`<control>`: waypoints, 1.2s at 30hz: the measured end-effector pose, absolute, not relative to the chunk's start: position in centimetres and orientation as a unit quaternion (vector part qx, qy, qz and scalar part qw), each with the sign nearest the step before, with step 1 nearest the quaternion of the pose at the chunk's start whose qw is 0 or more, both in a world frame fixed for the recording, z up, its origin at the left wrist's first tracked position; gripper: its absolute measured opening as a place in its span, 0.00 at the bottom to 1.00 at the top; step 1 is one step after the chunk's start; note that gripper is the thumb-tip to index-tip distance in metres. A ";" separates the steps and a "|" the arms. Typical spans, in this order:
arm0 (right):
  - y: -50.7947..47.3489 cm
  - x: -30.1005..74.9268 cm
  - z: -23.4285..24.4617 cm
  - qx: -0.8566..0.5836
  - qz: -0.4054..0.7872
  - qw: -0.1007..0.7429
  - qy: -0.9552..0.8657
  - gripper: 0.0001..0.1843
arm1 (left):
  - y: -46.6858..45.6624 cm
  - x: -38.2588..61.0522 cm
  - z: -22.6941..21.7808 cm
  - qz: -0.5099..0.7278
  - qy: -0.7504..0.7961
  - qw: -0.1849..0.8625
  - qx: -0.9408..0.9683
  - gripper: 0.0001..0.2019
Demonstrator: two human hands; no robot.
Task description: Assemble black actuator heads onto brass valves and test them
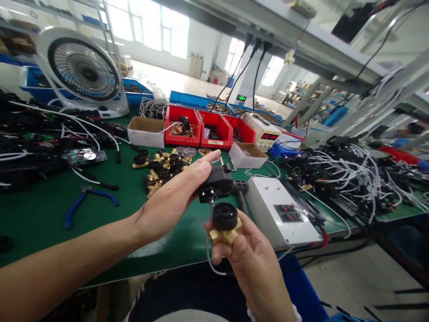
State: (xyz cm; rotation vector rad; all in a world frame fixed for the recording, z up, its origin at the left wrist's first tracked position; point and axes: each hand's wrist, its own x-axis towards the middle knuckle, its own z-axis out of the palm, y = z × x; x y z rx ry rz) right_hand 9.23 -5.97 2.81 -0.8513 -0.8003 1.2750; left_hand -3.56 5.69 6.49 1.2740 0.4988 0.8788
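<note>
My left hand pinches a black plastic housing with a small metal clip on top and a thin wire hanging below it. Just under it, my right hand grips a brass valve body topped by a round black cap. The two parts sit almost touching, held above the near edge of the green mat. A pile of similar brass and black valve parts lies behind my left hand.
Blue-handled pliers lie on the mat to the left. A white control box sits to the right. Red bins, two small cardboard boxes, a white fan and tangled white wiring ring the work area.
</note>
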 end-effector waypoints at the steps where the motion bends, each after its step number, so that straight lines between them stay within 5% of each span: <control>1: -5.9 9.1 2.8 -0.374 0.564 0.646 -0.354 0.24 | 5.7 -3.8 6.5 0.400 0.222 0.654 0.603 0.23; 10: -5.7 8.4 2.9 -0.383 0.533 0.658 -0.369 0.21 | 4.6 -4.5 6.8 0.411 0.246 0.406 0.778 0.30; 22: -5.2 7.4 1.9 -0.457 0.416 0.688 -0.381 0.24 | 4.2 -4.3 6.4 0.379 0.229 0.371 0.816 0.28; 27: -4.8 8.7 3.0 -0.447 0.431 0.713 -0.325 0.24 | 4.6 -4.2 5.9 0.369 0.212 0.229 0.876 0.40; 36: -5.0 9.2 2.3 -0.468 0.369 0.726 -0.342 0.24 | 3.5 -3.6 4.9 0.405 0.230 0.077 0.882 0.38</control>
